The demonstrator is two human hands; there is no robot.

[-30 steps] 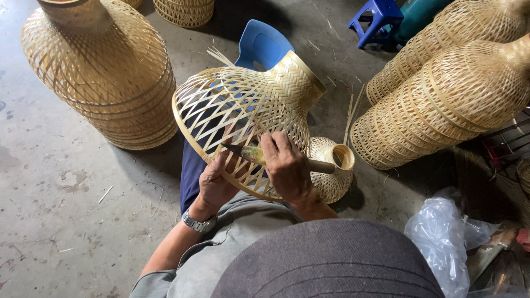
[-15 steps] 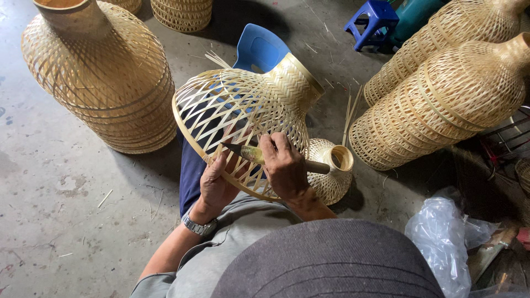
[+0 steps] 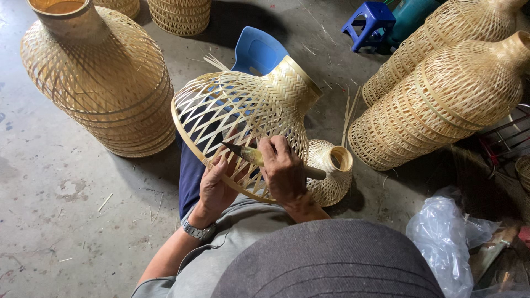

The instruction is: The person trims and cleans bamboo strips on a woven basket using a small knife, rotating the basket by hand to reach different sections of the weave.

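A woven bamboo vase-shaped shade (image 3: 248, 105) lies on its side across my lap, its open round rim facing me. My left hand (image 3: 216, 186), with a wristwatch, grips the lower rim of the shade from below. My right hand (image 3: 282, 170) holds a pointed wooden-handled tool (image 3: 251, 155) whose dark tip rests against the open lattice near the rim. The brim of my dark cap (image 3: 331, 262) hides my lower arms and body.
A stack of large woven shades (image 3: 102, 77) stands at left. Two more (image 3: 441, 94) lie at right. A small woven piece (image 3: 331, 171) sits beside my right hand. A blue chair back (image 3: 256, 52), a blue stool (image 3: 370, 19), loose bamboo strips (image 3: 348, 113) and a plastic bag (image 3: 447, 243) surround me on the concrete floor.
The hands and shade stay nearly in place; the tool tip shifts only slightly against the lattice.
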